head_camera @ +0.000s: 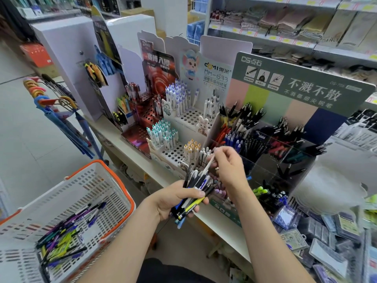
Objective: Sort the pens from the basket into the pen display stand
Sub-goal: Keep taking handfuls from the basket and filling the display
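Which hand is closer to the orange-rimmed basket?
Left. The left hand, gripping a pen bundle, sits just right of the basket; the right hand, pinching a white pen, is farther right, beyond it.

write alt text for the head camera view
A person's left hand grips a bundle of mixed pens while the right hand pinches a white pen above it, in front of pen display stands. An orange-rimmed basket at lower left holds more pens.

**Signs over the pen stands**

The grey-green header card (306, 84) reads "DS点石", with "不溅不散" in big white characters. Left of it, a pale mouse card (217, 76) says "DOMI 東米" and "MM-633". Further left, a red-and-black card (158, 66) carries "DERS". Above the header card, a shelf box (330, 40) shows "DANUE".
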The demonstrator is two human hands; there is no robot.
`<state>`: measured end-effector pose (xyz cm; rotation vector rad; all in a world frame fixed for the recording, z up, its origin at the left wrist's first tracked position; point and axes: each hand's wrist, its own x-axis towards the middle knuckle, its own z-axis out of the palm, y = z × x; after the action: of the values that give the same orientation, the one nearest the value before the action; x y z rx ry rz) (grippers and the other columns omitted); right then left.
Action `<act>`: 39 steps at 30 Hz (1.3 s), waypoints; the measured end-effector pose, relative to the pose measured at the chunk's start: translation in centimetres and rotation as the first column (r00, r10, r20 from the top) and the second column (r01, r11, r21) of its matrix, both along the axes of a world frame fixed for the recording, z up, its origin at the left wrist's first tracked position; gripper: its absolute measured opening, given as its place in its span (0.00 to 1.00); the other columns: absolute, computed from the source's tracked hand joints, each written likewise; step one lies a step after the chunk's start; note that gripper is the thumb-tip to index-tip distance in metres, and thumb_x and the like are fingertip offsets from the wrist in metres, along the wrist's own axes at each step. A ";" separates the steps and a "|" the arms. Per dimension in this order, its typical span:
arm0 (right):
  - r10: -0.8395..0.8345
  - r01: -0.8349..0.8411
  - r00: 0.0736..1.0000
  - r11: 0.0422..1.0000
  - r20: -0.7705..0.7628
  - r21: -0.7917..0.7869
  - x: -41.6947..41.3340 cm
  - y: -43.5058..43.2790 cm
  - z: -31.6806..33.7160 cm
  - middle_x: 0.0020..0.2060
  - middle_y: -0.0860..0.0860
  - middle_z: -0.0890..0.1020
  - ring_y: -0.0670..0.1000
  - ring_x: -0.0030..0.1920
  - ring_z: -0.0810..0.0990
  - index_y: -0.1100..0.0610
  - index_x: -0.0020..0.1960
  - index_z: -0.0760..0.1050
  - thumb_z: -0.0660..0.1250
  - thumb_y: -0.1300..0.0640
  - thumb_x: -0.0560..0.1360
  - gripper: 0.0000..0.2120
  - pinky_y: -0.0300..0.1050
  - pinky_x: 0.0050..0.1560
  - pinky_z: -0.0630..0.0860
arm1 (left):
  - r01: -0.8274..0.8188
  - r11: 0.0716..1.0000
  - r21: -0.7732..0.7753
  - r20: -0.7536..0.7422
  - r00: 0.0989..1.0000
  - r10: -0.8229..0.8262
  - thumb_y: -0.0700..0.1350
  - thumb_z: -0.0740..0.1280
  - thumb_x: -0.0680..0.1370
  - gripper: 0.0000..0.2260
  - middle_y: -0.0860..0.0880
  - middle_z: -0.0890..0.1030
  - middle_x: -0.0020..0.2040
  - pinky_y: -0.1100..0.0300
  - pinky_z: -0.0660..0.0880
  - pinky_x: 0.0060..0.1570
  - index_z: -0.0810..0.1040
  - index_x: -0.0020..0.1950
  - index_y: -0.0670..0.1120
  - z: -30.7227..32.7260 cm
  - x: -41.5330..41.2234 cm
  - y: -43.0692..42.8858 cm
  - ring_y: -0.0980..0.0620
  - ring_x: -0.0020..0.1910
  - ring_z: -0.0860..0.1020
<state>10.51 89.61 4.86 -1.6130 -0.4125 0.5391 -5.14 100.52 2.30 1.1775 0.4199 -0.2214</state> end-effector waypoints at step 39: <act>0.303 -0.308 0.927 0.951 -0.221 0.014 -3.5 -1.2 -1.6 0.38 0.61 0.84 0.55 0.33 0.80 0.48 0.63 0.80 0.75 0.57 0.81 0.13 0.47 0.28 0.76 | -0.154 0.967 0.201 0.033 0.988 0.150 0.30 0.72 0.76 0.06 0.42 0.85 0.43 0.56 0.81 0.48 0.85 0.51 0.37 0.5 1.0 -1.1 0.43 0.45 0.85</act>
<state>6.96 88.36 3.30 -1.4965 -0.4954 0.9532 -4.16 99.39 2.77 1.3399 0.5247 -0.0354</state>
